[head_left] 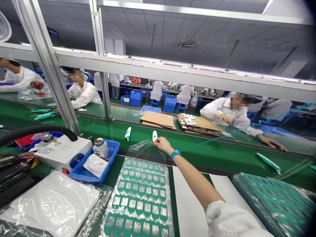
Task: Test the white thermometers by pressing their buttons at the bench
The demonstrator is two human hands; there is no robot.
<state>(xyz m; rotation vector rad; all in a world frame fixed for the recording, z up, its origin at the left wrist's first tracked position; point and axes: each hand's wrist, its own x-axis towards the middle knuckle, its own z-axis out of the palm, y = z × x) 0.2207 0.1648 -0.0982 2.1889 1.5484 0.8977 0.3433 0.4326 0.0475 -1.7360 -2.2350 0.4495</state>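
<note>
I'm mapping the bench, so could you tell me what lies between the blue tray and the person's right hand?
In the head view, a crumpled clear plastic bag lies between the blue tray and the right hand, which pinches its edge.

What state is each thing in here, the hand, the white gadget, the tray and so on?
right hand: reaching out, fingers on white device
white device: lying at conveyor edge, touched by hand
clear bag: crumpled, lying beside hand
plastic tray: flat, pockets filled with green-framed parts
blue bin: open, holds capped bottle and white cloth
left hand: out of view

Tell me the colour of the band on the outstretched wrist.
Blue wristband, seen best in the head view.
</note>
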